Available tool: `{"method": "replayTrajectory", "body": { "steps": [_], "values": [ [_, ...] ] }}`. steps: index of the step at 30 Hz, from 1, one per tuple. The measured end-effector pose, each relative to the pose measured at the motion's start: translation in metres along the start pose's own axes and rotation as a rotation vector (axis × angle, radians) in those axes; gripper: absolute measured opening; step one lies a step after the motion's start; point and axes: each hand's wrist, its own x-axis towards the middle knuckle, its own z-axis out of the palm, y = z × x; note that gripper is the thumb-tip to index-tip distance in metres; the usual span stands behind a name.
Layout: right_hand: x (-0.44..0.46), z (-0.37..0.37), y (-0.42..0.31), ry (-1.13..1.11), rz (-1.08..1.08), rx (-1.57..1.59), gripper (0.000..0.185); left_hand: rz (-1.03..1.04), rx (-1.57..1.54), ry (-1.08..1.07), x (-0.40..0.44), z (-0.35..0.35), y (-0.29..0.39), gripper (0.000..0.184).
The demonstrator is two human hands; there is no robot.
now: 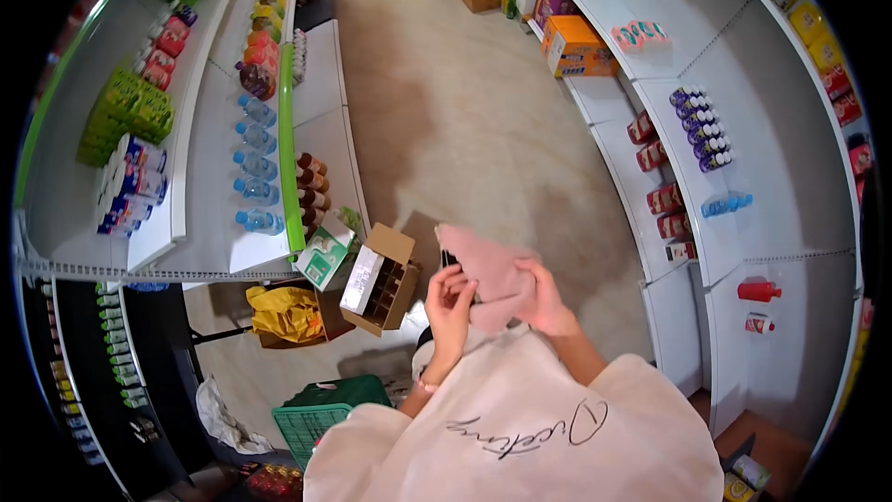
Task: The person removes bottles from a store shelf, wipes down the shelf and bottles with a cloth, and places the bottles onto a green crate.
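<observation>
A pink cloth (492,270) is held up in front of my body, between my two hands. My left hand (450,307) is at its left edge, fingers curled and pinched on the fabric near a dark gap. On the right side my right hand (546,302) grips the cloth, with the thumb and fingers closed round its edge. What lies behind the cloth is hidden.
An open carton with dividers (379,279) stands left of my hands, beside a yellow bag (286,313) in a box. A green basket (316,414) is lower left. Stocked shelves line the left (209,121) and right (688,172) of the aisle floor (446,112).
</observation>
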Motion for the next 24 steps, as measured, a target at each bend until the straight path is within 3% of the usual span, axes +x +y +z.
{"method": "replayTrajectory", "body": {
  "steps": [6,12,16,24],
  "values": [
    [0.059,0.052,-0.061,0.026,-0.133,0.075,0.039,-0.011,-0.086,-0.171,0.113,0.011,0.039,0.031],
    [0.129,0.095,-0.116,0.038,-0.150,0.027,0.036,0.100,0.206,-0.306,0.218,0.021,0.072,0.038],
    [0.171,0.109,-0.139,0.014,-0.138,0.024,0.033,0.262,0.333,-0.288,0.264,0.015,0.087,0.032],
    [0.229,0.149,-0.153,0.131,-0.043,-0.052,0.037,0.344,0.585,-0.185,0.326,-0.006,0.109,0.027]
  ]
}}
